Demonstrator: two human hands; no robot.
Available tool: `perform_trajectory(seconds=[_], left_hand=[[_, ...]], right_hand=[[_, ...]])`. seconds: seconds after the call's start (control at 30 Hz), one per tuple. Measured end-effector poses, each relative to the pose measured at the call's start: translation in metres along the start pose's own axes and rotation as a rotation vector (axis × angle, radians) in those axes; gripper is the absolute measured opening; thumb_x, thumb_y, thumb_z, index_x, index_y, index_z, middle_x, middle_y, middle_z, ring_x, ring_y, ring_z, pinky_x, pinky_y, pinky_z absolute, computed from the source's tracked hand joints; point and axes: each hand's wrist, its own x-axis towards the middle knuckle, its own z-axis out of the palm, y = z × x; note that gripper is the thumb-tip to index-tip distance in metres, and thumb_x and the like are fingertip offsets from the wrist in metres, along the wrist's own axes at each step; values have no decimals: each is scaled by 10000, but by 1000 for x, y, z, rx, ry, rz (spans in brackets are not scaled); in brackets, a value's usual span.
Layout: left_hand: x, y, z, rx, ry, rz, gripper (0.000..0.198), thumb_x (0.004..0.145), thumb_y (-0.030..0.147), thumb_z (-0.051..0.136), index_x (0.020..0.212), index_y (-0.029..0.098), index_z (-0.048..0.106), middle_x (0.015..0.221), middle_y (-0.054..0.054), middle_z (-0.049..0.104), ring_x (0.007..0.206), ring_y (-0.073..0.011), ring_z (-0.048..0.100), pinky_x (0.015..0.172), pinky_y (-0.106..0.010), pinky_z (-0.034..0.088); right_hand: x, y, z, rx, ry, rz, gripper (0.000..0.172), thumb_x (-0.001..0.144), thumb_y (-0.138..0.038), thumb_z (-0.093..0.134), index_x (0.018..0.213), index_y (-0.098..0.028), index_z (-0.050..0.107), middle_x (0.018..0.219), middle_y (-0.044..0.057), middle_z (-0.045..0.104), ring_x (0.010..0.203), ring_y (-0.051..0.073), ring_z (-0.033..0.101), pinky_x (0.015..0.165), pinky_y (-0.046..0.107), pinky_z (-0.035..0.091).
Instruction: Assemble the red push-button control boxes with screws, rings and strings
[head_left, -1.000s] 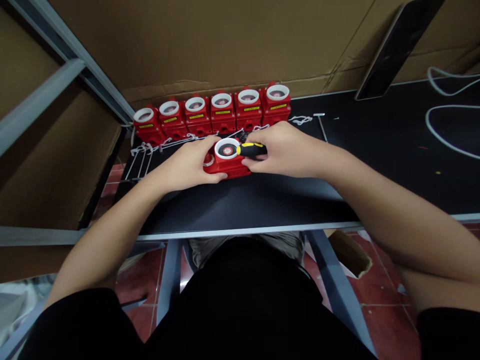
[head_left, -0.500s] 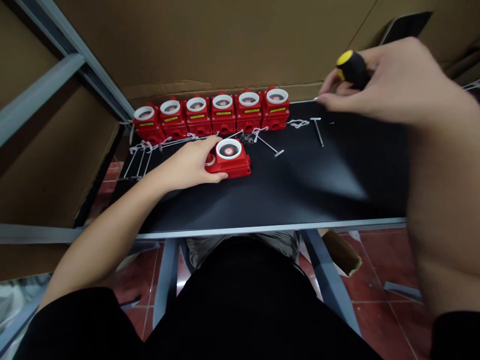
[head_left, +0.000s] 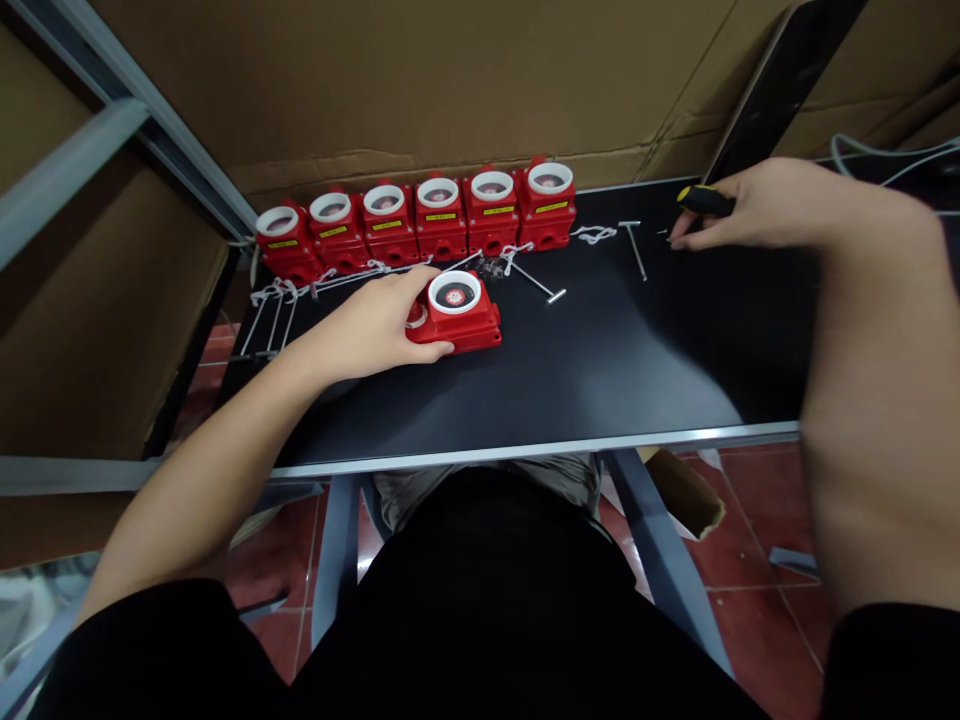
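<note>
My left hand [head_left: 379, 325] is closed around the left end of a red box with a white round ring [head_left: 457, 308] lying on the black table [head_left: 600, 370]. My right hand [head_left: 757, 208] is far to the right near the table's back edge, fingers closed on a black and yellow screwdriver handle [head_left: 705, 200], fingertips down at the tabletop. Behind the held box stands a row of several identical red boxes [head_left: 420, 220].
Metal T-shaped pins [head_left: 634, 245] and white strings [head_left: 596, 236] lie on the table between the hands. More pins [head_left: 274, 320] lie at the left edge. Cardboard sheets stand behind the table. A dark panel [head_left: 780, 85] leans at the back right, with white cable [head_left: 892, 165] beside it.
My right hand lifted the screwdriver off the red box, swung up and right, then came down to the table at the back right. My left hand stayed on the box.
</note>
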Motion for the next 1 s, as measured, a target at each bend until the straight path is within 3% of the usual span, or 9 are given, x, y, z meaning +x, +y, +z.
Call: perform_trajectory(seconds=[0.1, 0.3, 0.43, 0.57, 0.6, 0.7, 0.8, 0.93, 1.0], left_hand=[[1, 1, 0, 2, -3, -5, 780, 901, 540, 903, 1581, 214, 704, 1573, -166, 845, 1386, -406, 826, 1195, -498, 617], [1, -1, 0, 6, -9, -7, 804, 886, 570, 889, 1584, 214, 710, 1566, -164, 844, 1364, -395, 826, 1157, -476, 621], [1, -1, 1, 5, 1, 1, 780, 894, 569, 884, 1574, 230, 708, 1528, -150, 850, 1323, -383, 828, 1131, -471, 620], [2, -1, 1, -19, -10, 3, 759, 888, 551, 888, 1555, 232, 714, 1473, -147, 853, 1278, -389, 822, 1107, -485, 620], [2, -1, 1, -30, -13, 7, 756, 890, 543, 885, 1556, 229, 715, 1480, -148, 846, 1287, -389, 815, 1123, -491, 619], [2, -2, 0, -44, -3, 34, 769, 879, 554, 887, 1548, 208, 730, 1493, -164, 793, 1311, -389, 775, 1195, -521, 608], [2, -6, -1, -59, 21, 66, 836, 824, 619, 949, 1523, 199, 762, 1487, -171, 711, 1299, -388, 734, 1236, -549, 604], [3, -10, -3, -96, -22, 111, 847, 823, 646, 996, 1532, 246, 761, 1452, -127, 730, 1295, -370, 723, 1220, -519, 608], [4, -11, -4, -100, -34, 134, 805, 852, 623, 991, 1529, 259, 753, 1475, -119, 753, 1335, -366, 723, 1225, -501, 598]], right_hand=[[8, -2, -1, -134, -158, 134, 161, 814, -103, 1088, 938, -95, 987, 714, 16, 833, 664, 56, 629, 816, 385, 478], [29, -2, -4, -146, -226, 149, 326, 537, -101, 1168, 779, -134, 953, 619, -5, 786, 569, 41, 601, 662, 368, 416], [12, -14, -15, 37, 54, 202, 277, 671, 50, 1108, 808, -148, 970, 538, -30, 683, 582, 30, 544, 672, 426, 375], [-14, -58, -36, 561, 426, 37, 377, 1035, 96, 815, 791, -168, 927, 551, -33, 567, 549, 61, 509, 673, 430, 430], [-19, -71, -41, 639, 437, -30, 401, 1071, 41, 792, 754, -185, 888, 538, -37, 507, 530, 73, 468, 659, 429, 421], [-29, -109, -50, 501, 347, -388, 290, 1142, -327, 849, 863, -251, 877, 765, 41, 710, 698, 138, 631, 763, 453, 481], [-36, -135, -31, 541, 320, -603, 391, 1155, -589, 812, 943, -260, 828, 959, 90, 796, 833, 192, 666, 871, 459, 527], [-36, -144, 34, 900, 69, -533, 772, 904, -1041, 851, 964, -296, 658, 722, -12, 606, 583, 169, 537, 590, 403, 460], [-34, -141, 63, 1010, -30, -480, 848, 792, -1087, 897, 1013, -314, 629, 741, -27, 614, 563, 180, 564, 531, 392, 455]])
